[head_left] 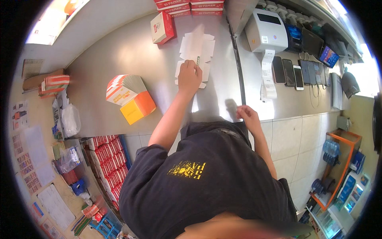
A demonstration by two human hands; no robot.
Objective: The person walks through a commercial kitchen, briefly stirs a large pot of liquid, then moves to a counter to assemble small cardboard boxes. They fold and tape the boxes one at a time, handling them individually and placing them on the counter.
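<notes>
A flat white carton blank [207,53] with cut flaps lies unfolded on the steel table. My left hand [190,76] is over its lower part, fingers closed round a thin green-and-white striped stick [198,60]; its exact kind is too small to tell. By the table's front edge is my right hand [248,115], thumb and fingers drawn together. A blurred grey patch shows beside those fingertips, and I cannot tell whether it is a held thing or a shadow. Beyond the blank stands a folded red-and-white box [162,28].
More red boxes [207,8] are stacked at the back. On the left, an open orange-yellow box [138,106] holds striped paper sleeves [121,89]. A white receipt printer [267,30] with a trailing paper strip [268,75] and several phones [298,77] occupy the right counter.
</notes>
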